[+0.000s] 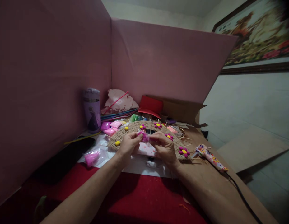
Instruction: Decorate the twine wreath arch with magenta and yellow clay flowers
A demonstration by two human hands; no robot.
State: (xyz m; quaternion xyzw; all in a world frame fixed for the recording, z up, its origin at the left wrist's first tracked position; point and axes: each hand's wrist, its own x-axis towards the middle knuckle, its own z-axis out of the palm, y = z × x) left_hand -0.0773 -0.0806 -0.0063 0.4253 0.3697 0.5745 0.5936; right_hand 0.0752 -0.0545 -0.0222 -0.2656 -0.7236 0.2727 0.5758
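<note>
My left hand (128, 147) and my right hand (164, 148) meet over the middle of the work. Between their pinched fingertips is a small clear plastic bag of magenta clay (142, 136). The left fingers grip the clay end, the right fingers the loose plastic. Behind and around them lies a fan-shaped piece of woven twine (118, 136) with thin sticks poking out along its outer edge. Several magenta flowers with yellow centres (184, 151) sit on it, mostly on the right. On its left are bare yellow clay dots (117, 143). My hands hide its inner part.
Bagged pink clay (91, 158) lies left, with more clay packets (111, 131) behind. A purple tumbler (91, 109) stands by the pink panel (53, 77). At right, a flower-patterned glue gun (211, 158) trails its cord (242, 193) over cardboard. Red cloth (139, 193) covers the front.
</note>
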